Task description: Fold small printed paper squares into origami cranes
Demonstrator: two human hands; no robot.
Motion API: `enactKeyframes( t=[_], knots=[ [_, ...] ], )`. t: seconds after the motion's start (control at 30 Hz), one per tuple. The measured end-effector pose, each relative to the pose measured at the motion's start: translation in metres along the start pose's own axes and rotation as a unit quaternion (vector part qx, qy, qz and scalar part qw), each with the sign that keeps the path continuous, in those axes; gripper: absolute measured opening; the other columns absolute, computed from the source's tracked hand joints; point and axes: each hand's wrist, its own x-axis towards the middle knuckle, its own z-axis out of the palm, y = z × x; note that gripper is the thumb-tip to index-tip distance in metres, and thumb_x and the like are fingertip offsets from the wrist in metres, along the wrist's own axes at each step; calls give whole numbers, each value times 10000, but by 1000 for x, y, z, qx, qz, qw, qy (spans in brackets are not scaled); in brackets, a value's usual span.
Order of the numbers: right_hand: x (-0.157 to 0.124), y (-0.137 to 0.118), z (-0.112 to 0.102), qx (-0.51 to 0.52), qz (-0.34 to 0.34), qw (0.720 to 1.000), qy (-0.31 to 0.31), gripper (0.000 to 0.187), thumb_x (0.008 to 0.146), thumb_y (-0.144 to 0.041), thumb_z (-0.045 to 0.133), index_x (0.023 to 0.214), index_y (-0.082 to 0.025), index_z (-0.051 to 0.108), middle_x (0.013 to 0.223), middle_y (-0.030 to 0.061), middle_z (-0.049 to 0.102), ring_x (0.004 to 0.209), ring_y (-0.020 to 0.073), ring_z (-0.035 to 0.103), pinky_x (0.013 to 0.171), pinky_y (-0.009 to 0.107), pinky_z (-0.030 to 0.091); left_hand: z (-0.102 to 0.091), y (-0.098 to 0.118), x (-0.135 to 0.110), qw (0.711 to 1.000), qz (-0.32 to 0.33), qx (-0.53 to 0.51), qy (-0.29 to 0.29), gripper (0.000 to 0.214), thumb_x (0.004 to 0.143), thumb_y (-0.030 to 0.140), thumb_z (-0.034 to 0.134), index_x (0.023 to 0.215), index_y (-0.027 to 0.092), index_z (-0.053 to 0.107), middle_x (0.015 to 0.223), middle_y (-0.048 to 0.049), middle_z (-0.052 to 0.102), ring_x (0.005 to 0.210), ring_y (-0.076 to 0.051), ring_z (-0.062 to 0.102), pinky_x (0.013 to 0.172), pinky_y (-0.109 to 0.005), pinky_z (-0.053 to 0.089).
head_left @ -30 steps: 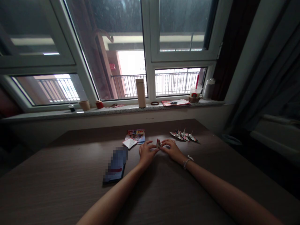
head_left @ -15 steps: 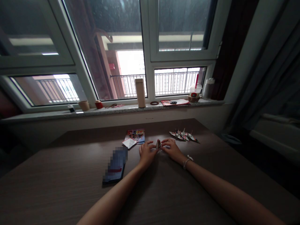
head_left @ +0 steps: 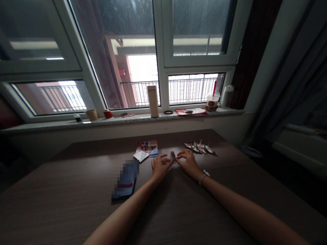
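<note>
A small piece of folded printed paper (head_left: 173,157) stands upright between my hands, just above or on the brown table. My left hand (head_left: 160,166) pinches its left side between thumb and fingers. From the right, my right hand (head_left: 188,163) grips the other edge with thumb and forefinger, the remaining fingers curled. Beyond my right hand lies a row of several folded paper cranes (head_left: 200,147). To the left of my left hand are a colourful printed leaflet (head_left: 150,148) and a small white paper piece (head_left: 141,156).
A phone (head_left: 126,182), its screen blurred, lies left of my left forearm on the table (head_left: 76,183). On the windowsill (head_left: 140,119) stand a tan flask (head_left: 152,102), a paper cup (head_left: 91,115), a drink cup with a red straw (head_left: 212,99), and papers with scissors (head_left: 189,111).
The folded paper has turned or opened slightly, showing more of its dark and red print. My right hand has shifted a little; my left hand stays nearly still.
</note>
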Motion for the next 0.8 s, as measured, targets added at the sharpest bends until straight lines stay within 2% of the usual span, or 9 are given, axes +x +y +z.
enactKeyframes(
  t=[0.47, 0.67, 0.8],
  knots=[
    [1, 0, 0, 38, 6, 999, 5, 79, 749, -292, 743, 683, -251, 727, 960, 51, 689, 1165, 273, 463, 1051, 481, 297, 1, 1, 0, 1000, 8, 20, 4, 129, 746, 397, 724, 784, 282, 766, 1195, -27, 687, 1176, -280, 565, 1109, -506, 297],
    [1, -3, -2, 59, -20, 998, -1, 68, 722, -291, 762, 681, -246, 732, 943, 51, 698, 1167, 266, 473, 1039, 441, 337, 1, 1, 0, 1000, 4, 24, 3, 129, 772, 385, 706, 819, 283, 769, 1215, -24, 673, 1177, -267, 559, 1114, -481, 291],
    [2, -1, -1, 67, -12, 998, -13, 86, 737, -346, 758, 744, -261, 769, 976, 47, 729, 1177, 271, 481, 1044, 449, 336, 0, 1, 0, 999, 4, 31, -6, 137, 794, 373, 686, 857, 283, 767, 1212, -24, 669, 1174, -251, 556, 1103, -453, 309]
  ],
)
